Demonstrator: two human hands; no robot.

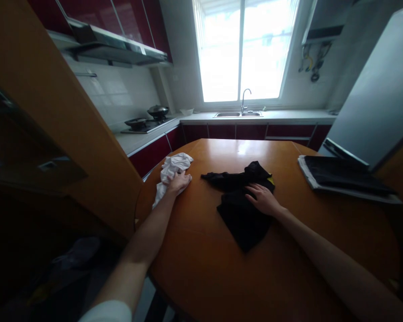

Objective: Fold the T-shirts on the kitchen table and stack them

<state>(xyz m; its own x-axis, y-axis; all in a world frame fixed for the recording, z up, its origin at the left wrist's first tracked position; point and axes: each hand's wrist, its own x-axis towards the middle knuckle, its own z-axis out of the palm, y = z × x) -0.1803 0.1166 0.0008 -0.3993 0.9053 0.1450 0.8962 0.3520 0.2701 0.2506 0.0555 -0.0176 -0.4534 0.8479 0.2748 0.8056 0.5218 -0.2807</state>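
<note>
On the left side of the wooden table [195,232], my left hand [179,181] is closed on a crumpled white cloth [169,172], its fingertips partly hidden in the folds. My right hand [263,199] lies with fingers stretched out on a black garment [243,223] near the table's middle. The garment is bunched along its far side, and one narrow part reaches left. A small yellow patch [271,180] shows at its right edge.
Folded black and white items [345,176] lie at the table's right, beside a pale fridge [383,85]. Behind the table run a counter with a sink [238,114] and, at left, a stove with two pans [157,112]. A wooden cabinet [97,147] stands close on the left.
</note>
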